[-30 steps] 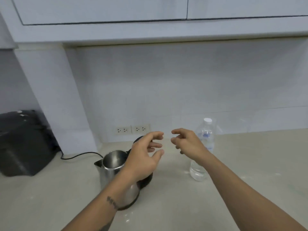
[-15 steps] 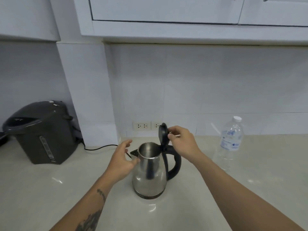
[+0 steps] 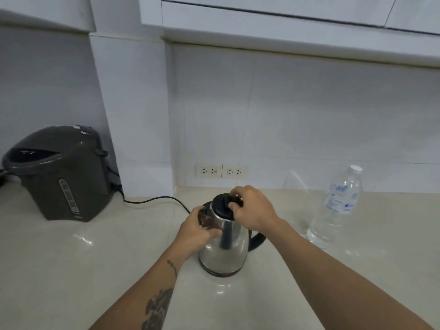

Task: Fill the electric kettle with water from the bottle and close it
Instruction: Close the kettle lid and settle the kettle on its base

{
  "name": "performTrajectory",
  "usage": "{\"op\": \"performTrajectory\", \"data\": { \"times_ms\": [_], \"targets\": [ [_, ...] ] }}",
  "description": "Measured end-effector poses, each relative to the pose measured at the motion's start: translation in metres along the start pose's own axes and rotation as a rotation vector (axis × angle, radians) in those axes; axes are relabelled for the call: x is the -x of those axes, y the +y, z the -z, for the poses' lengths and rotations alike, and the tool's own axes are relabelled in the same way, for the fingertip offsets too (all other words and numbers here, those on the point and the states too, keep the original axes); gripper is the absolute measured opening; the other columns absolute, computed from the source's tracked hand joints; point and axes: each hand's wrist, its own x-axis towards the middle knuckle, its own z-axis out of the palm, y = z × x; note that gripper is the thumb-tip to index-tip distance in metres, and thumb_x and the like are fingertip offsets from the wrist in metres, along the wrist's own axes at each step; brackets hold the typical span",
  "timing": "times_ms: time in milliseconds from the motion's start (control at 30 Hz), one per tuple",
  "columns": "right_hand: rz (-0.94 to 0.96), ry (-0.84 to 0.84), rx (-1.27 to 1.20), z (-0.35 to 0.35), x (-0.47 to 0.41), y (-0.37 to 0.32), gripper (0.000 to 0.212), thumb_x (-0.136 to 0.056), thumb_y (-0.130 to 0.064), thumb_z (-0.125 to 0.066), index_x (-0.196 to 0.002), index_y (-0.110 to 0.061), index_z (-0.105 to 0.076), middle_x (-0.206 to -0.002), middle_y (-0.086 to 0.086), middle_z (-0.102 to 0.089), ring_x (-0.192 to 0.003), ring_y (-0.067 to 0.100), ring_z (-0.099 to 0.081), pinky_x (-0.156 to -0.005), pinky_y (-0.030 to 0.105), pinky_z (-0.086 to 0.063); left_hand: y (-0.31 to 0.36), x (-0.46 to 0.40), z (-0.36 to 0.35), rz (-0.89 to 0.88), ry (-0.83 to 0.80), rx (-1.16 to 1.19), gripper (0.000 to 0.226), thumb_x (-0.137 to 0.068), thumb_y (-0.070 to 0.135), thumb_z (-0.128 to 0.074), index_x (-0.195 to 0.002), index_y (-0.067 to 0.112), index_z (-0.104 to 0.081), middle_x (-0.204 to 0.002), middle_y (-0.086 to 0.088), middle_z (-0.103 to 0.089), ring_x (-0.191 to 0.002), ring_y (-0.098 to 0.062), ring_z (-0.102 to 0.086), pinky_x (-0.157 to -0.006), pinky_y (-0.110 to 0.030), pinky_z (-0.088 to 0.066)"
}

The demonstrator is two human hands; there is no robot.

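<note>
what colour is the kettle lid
Black, on the kettle lid; the head view shows it best.

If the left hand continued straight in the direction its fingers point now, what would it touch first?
The left hand already rests against the steel kettle just below the spout, fingers pointing right, so it would probably press straight into the kettle's side.

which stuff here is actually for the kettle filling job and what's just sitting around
For the job:
- electric kettle, left hand on its body
- kettle lid, down, right hand on it
- water bottle, capped, standing alone

Just lying about:
- dark hot-water dispenser
- wall sockets
- black cord
</note>
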Motion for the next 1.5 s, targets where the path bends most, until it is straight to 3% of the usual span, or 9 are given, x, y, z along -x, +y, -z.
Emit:
{"op": "performTrajectory", "data": {
  "times_ms": [200, 500, 667, 767, 900, 1033, 1200, 1300, 1500],
  "targets": [
    [-0.188, -0.018, -0.013, -0.012, -0.013, -0.005, 0.059, -0.082, -0.059, -0.06, -0.128, -0.023, -0.058, -0.121, 0.002, -0.066, -0.116, 0.028, -0.059, -0.104, 0.046, -0.039, 0.0, -0.004, 0.001, 0.019, -0.019, -0.037, 0.072, -0.066, 0.018, -0.088, -0.128, 0.025, -0.051, -0.116, 0.008, -0.063, -0.11, -0.015, -0.06, -0.1, -0.036, -0.047],
    [-0.176, 0.038, -0.017, -0.02, -0.013, -0.006, 0.042, -0.084, -0.046, -0.06, -0.117, -0.019, -0.065, -0.111, 0.0, -0.068, -0.106, 0.027, -0.061, -0.101, 0.045, -0.036, -0.003, -0.008, 0.003, 0.005, -0.012, -0.072, 0.069, -0.065, 0.019, -0.089, -0.125, 0.026, -0.054, -0.115, 0.007, -0.065, -0.109, -0.013, -0.061, -0.091, -0.027, -0.043],
    [-0.173, -0.052, -0.098, -0.012, -0.012, 0.007, 0.054, -0.081, -0.057, -0.067, -0.126, -0.029, -0.062, -0.122, -0.004, -0.068, -0.116, 0.023, -0.06, -0.106, 0.044, -0.04, -0.005, -0.007, 0.004, 0.007, -0.022, -0.076, 0.068, -0.068, 0.021, -0.088, -0.126, 0.028, -0.054, -0.117, 0.008, -0.064, -0.113, -0.014, -0.058, -0.094, -0.029, -0.042],
    [-0.206, -0.029, -0.277, -0.008, 0.0, 0.027, 0.06, -0.082, -0.047, -0.073, -0.135, -0.025, -0.057, -0.13, 0.001, -0.063, -0.121, 0.023, -0.058, -0.107, 0.04, -0.044, -0.007, -0.008, 0.005, 0.0, -0.033, -0.065, 0.064, -0.071, 0.022, -0.086, -0.126, 0.029, -0.054, -0.116, 0.011, -0.064, -0.111, -0.012, -0.057, -0.091, -0.028, -0.04],
    [-0.317, 0.0, -0.407, -0.01, 0.02, 0.062, 0.051, -0.089, -0.024, -0.072, -0.137, -0.02, -0.055, -0.129, 0.002, -0.061, -0.12, 0.023, -0.058, -0.103, 0.036, -0.045, -0.012, -0.008, 0.005, -0.005, -0.066, -0.061, 0.055, -0.074, 0.028, -0.083, -0.12, 0.033, -0.053, -0.114, 0.014, -0.062, -0.108, -0.009, -0.054, -0.091, -0.028, -0.039],
    [-0.377, 0.026, -0.493, -0.016, 0.027, 0.082, 0.046, -0.093, -0.015, -0.066, -0.137, -0.022, -0.056, -0.124, -0.001, -0.06, -0.115, 0.019, -0.055, -0.098, 0.031, -0.041, -0.016, -0.01, 0.006, 0.0, -0.105, -0.033, 0.047, -0.074, 0.032, -0.083, -0.113, 0.033, -0.058, -0.115, 0.017, -0.063, -0.11, -0.006, -0.055, -0.093, -0.027, -0.04],
    [-0.403, 0.031, -0.504, -0.026, 0.02, 0.089, 0.041, -0.096, -0.016, -0.059, -0.137, -0.023, -0.056, -0.124, 0.003, -0.065, -0.118, 0.024, -0.059, -0.1, 0.035, -0.045, -0.021, -0.009, 0.002, 0.016, -0.167, -0.017, 0.048, -0.071, 0.019, -0.086, -0.109, 0.022, -0.057, -0.108, 0.007, -0.064, -0.103, -0.003, -0.057, -0.083, -0.021, -0.042],
    [-0.432, -0.002, -0.513, -0.036, 0.016, 0.099, 0.031, -0.096, -0.02, -0.055, -0.125, -0.031, -0.059, -0.113, 0.002, -0.068, -0.108, 0.026, -0.063, -0.1, 0.047, -0.052, -0.02, -0.008, -0.002, 0.039, -0.175, 0.006, 0.047, -0.073, 0.008, -0.084, -0.107, 0.016, -0.053, -0.095, 0.008, -0.059, -0.089, -0.002, -0.056, -0.073, -0.015, -0.041],
    [-0.466, 0.019, -0.549, -0.056, 0.009, 0.116, 0.02, -0.096, -0.025, -0.058, -0.115, -0.022, -0.062, -0.097, 0.004, -0.068, -0.097, 0.031, -0.068, -0.093, 0.052, -0.056, -0.013, -0.013, -0.005, 0.11, -0.189, 0.003, 0.06, -0.068, 0.005, -0.086, -0.115, 0.018, -0.05, -0.107, 0.007, -0.059, -0.098, 0.0, -0.055, -0.075, -0.015, -0.042]
  ]
}}
